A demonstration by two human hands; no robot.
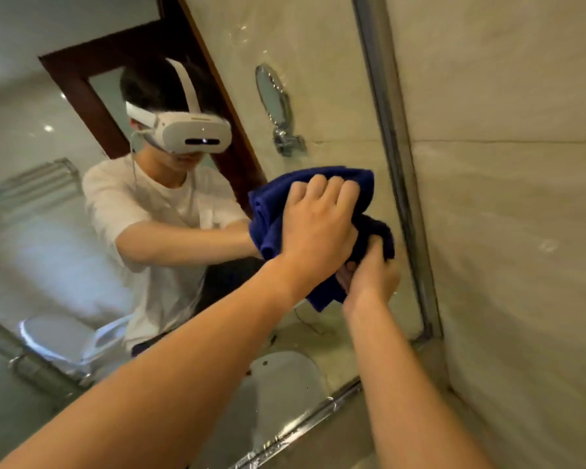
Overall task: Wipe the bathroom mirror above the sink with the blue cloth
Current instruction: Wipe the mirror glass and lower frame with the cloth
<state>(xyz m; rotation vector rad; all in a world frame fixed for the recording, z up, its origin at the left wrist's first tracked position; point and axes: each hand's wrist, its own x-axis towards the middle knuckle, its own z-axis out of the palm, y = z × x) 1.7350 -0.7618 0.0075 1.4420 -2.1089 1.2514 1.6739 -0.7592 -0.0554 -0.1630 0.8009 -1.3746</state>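
The blue cloth [271,211] is bunched against the bathroom mirror [335,79], low on the glass and close to its right edge. My left hand [315,225] lies over the cloth with its fingers curled into the upper folds and holds it to the glass. Just below it, my right hand [369,279] grips the cloth's lower, hanging part. The mirror reflects a person in a white shirt and a white headset reaching toward the cloth.
A metal frame [400,184] borders the mirror on the right and along the bottom [301,424]. A marble wall [504,231] stands right of it. The glass reflects a sink basin [285,377], a round wall mirror [273,96], a toilet [58,336] and a dark wooden door.
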